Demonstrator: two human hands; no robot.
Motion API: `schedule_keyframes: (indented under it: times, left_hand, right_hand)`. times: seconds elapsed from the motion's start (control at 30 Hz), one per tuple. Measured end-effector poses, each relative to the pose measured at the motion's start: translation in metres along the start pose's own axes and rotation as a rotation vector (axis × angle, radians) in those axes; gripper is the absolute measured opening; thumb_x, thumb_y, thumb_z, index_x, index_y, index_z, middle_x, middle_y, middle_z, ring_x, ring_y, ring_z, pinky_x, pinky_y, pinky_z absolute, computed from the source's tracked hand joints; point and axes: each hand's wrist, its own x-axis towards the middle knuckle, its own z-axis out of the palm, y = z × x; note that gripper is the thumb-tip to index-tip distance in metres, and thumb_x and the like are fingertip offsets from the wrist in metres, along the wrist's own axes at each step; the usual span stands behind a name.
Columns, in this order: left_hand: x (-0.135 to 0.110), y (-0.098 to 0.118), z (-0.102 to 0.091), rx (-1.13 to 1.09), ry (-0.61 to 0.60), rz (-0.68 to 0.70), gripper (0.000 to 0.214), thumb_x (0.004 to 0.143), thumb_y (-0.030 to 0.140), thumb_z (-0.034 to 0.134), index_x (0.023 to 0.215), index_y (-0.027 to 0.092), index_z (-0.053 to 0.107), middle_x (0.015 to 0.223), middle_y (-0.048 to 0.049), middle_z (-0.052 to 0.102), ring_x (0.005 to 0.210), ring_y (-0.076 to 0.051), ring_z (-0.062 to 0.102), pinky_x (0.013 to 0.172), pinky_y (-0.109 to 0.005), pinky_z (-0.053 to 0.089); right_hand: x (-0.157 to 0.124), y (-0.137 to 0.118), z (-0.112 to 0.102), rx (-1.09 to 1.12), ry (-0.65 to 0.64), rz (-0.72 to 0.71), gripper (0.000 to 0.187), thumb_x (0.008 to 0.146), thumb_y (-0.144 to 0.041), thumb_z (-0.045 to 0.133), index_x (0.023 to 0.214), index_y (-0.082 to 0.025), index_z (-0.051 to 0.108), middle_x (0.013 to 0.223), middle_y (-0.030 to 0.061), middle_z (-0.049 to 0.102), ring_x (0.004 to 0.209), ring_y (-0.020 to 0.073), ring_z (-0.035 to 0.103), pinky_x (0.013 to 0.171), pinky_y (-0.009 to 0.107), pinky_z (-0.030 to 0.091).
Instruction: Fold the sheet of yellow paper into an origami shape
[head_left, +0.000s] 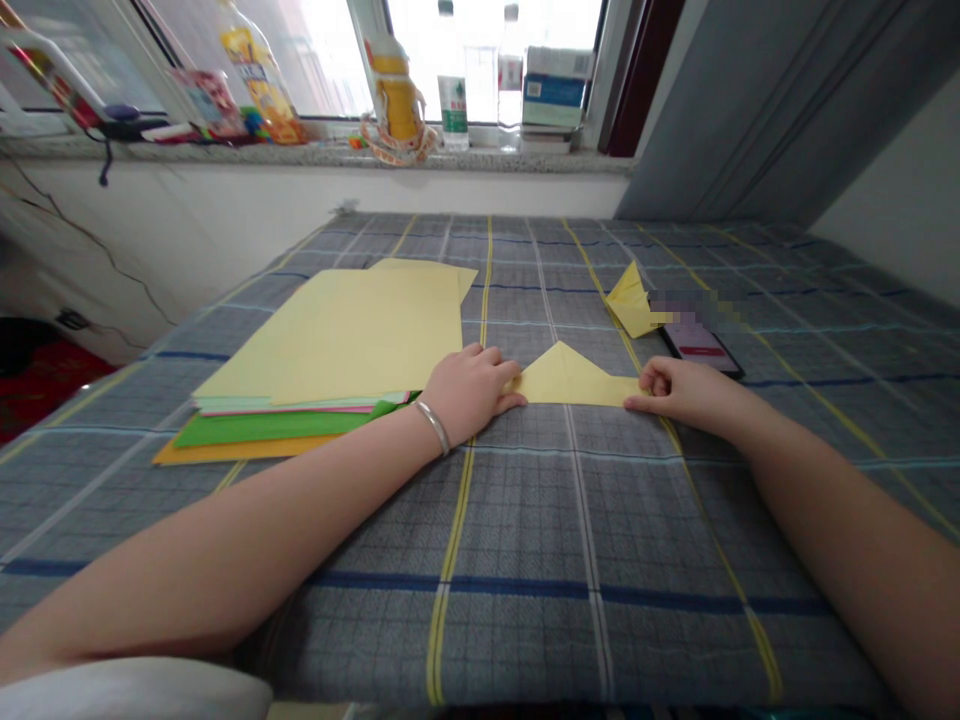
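Observation:
A folded piece of yellow paper (566, 378) lies on the plaid cloth, with a peak in its middle and a flat strip at each side. My left hand (474, 388), with a silvery bangle at the wrist, pinches the left end of the strip. The right end is pinched between the thumb and curled fingers of my right hand (670, 390). Close beside my left hand is a stack of coloured paper sheets (360, 335), pale yellow on top with green and orange below. Beyond my right hand sits another folded yellow paper piece (631, 303).
A phone (697, 340) with a lit screen lies behind my right hand, touching or very near the second folded piece. The plaid cloth (525, 520) covers the whole surface. Along the windowsill (480, 160) stand bottles, a tube and boxes. A grey curtain (720, 110) hangs at right.

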Motion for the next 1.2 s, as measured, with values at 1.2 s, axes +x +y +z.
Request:
schedule_keyframes:
  times: [1.2]
  left_hand:
    - [0.007,-0.025,-0.006,-0.345,-0.194,-0.026,0.032,0.092,0.038,0.043,0.111,0.020,0.062,0.090,-0.0031,0.067,0.089,-0.019,0.058,0.091,-0.033,0.038]
  right_hand:
    - [0.003,0.025,-0.015,0.114,-0.134,0.077,0.019,0.076,-0.038,0.056,0.073,-0.022,0.065,0.063,0.0022,0.066,0.053,0.0155,0.056,0.049,0.028,0.038]
